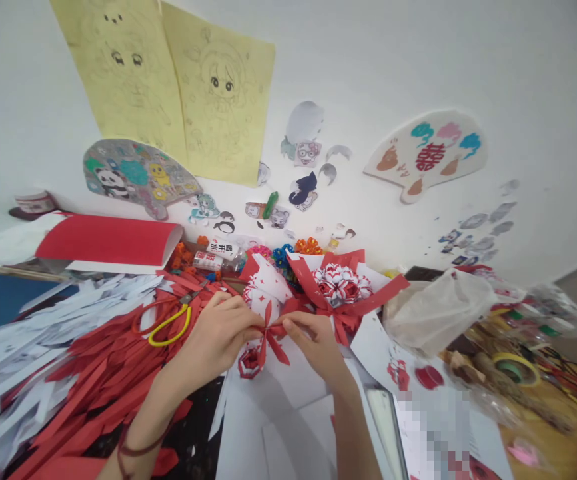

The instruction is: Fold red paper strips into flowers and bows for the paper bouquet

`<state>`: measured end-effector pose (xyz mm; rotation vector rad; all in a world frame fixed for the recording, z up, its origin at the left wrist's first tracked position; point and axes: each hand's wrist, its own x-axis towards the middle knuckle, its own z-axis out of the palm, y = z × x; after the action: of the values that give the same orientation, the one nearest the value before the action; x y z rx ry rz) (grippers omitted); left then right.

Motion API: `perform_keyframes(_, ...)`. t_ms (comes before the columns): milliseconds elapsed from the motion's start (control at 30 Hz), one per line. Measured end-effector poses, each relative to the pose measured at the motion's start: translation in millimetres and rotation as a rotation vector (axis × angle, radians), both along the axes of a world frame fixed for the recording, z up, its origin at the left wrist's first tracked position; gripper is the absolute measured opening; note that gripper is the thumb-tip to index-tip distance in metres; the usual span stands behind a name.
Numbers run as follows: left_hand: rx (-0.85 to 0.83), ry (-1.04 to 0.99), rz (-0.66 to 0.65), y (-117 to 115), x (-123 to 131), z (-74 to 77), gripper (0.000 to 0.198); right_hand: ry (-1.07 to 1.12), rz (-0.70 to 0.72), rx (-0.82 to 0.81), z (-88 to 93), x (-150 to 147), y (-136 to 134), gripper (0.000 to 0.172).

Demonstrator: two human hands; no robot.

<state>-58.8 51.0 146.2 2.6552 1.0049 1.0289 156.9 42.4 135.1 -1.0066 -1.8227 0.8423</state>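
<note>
A red paper bow (274, 347) with loose tails sits at the front of a white paper wrapper (270, 283) printed with small red marks. My left hand (218, 337) pinches the bow's left side. Opposite it, my right hand (314, 341) pinches the right side between thumb and fingers. Just below the bow is a small red-and-white folded paper flower (251, 363). Behind my right hand stands a bouquet (341, 283) of red-and-white paper flowers in red wrapping. Scissors (169, 328) with red and yellow handles lie left of my left hand.
Red paper strips (103, 373) and white paper strips (13, 360) heap up on the left. White sheets (253, 427) lie under my hands. A clear plastic bag (443, 313), a red ribbon spool (428, 378) and tape (516, 369) are on the right. The wall (348, 60) rises behind.
</note>
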Motion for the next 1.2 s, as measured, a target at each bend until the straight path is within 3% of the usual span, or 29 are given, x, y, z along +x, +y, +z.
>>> perform_keyframes(300,-0.083,0.037,-0.011,1,-2,-1.4,0.017,0.069,0.046,-0.152,-4.1,-7,2,0.013)
perform_keyframes(467,-0.134,-0.028,0.057,1,3,-3.3,0.009,0.047,-0.066,0.004,-3.0,-10,0,0.014)
perform_keyframes(600,-0.183,-0.042,0.057,0,4,-0.6,0.015,0.040,-0.119,0.104,-2.2,-10,-2,0.011)
perform_keyframes(933,-0.241,-0.012,-0.028,4,4,-7.5,0.020,-0.039,0.015,0.058,3.4,-1,-1,0.011)
perform_keyframes(1200,-0.115,-0.036,-0.074,9,4,-15.3,0.016,-0.181,0.003,0.179,11.4,4,-9,0.010)
